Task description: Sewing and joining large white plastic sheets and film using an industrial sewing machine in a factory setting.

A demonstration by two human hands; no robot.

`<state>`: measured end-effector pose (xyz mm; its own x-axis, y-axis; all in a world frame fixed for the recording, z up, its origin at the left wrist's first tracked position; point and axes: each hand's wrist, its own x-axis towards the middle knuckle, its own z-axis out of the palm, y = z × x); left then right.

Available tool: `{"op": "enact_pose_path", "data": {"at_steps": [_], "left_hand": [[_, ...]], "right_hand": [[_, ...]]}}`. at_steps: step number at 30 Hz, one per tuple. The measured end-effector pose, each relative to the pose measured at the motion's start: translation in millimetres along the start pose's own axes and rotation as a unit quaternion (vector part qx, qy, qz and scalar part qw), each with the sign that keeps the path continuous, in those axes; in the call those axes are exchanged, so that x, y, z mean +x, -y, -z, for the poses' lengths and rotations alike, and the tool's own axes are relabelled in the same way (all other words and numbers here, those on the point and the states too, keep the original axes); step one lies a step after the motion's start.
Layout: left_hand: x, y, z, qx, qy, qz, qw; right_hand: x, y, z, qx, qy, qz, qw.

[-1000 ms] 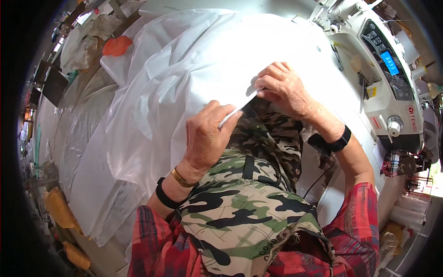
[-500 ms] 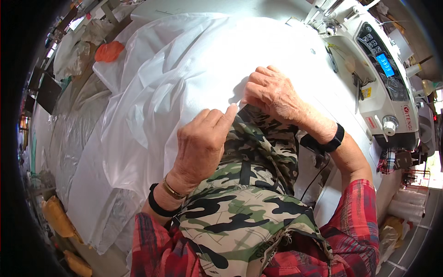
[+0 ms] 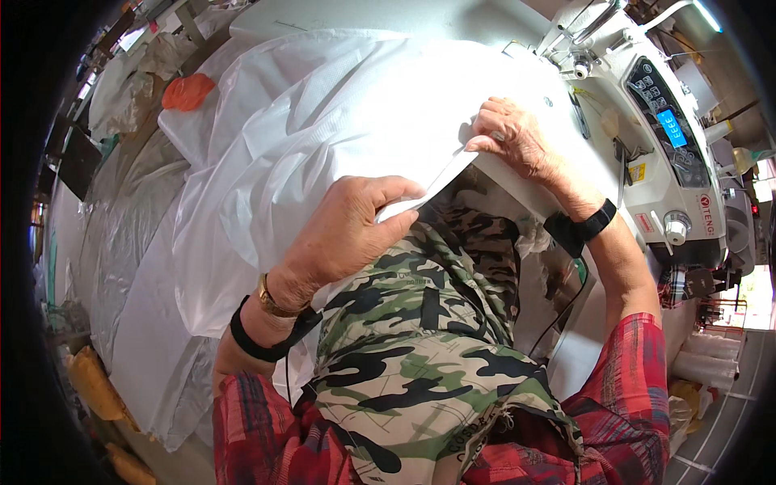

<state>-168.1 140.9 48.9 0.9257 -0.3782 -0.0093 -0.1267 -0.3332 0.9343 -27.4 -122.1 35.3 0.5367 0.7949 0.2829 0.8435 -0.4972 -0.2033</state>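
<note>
"Checking the head view, got any change versus half a second back?"

"Yep. Got a much wider gap between the left hand (image 3: 343, 230) and the right hand (image 3: 517, 141) now. Had them almost meeting back then. Can see a straight run of edge stretched between them instead."

"Cool. And the white sheet (image 3: 323, 129), relative to the fingers?"

"Held at its near edge by both: between thumb and forefinger on the left, between thumb and curled fingers on the right. Can't tell the exact depth of the right grip. Spreads out beyond the fingers and off leftward over the table (image 3: 380, 14)."

"Count?"

"Counting two hands, one sheet, two black wrist straps (image 3: 598, 220), one gold-coloured band (image 3: 275, 297) on the left wrist, one camouflage apron (image 3: 436, 380), one sewing machine (image 3: 675, 153) off to the right, plus one orange-red piece (image 3: 188, 92) at the sheet's upper left."
</note>
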Motion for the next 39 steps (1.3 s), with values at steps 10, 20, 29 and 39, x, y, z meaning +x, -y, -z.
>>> {"op": "enact_pose_path", "data": {"at_steps": [10,20,29,39], "left_hand": [[4,-6,14,-0.041,-0.033,-0.022,0.998],[4,1,16,-0.028,-0.031,-0.007,0.999],[-1,13,1,0.027,-0.054,-0.075,0.995],[16,24,-44,0.186,-0.007,-0.215,0.959]], "right_hand": [[-10,-48,1,0.042,-0.027,-0.085,0.995],[-17,-102,8,-0.194,-0.023,-0.060,0.979],[-12,-99,11,-0.218,-0.021,-0.060,0.974],[-20,-61,0,-0.263,-0.054,-0.211,0.940]]}}
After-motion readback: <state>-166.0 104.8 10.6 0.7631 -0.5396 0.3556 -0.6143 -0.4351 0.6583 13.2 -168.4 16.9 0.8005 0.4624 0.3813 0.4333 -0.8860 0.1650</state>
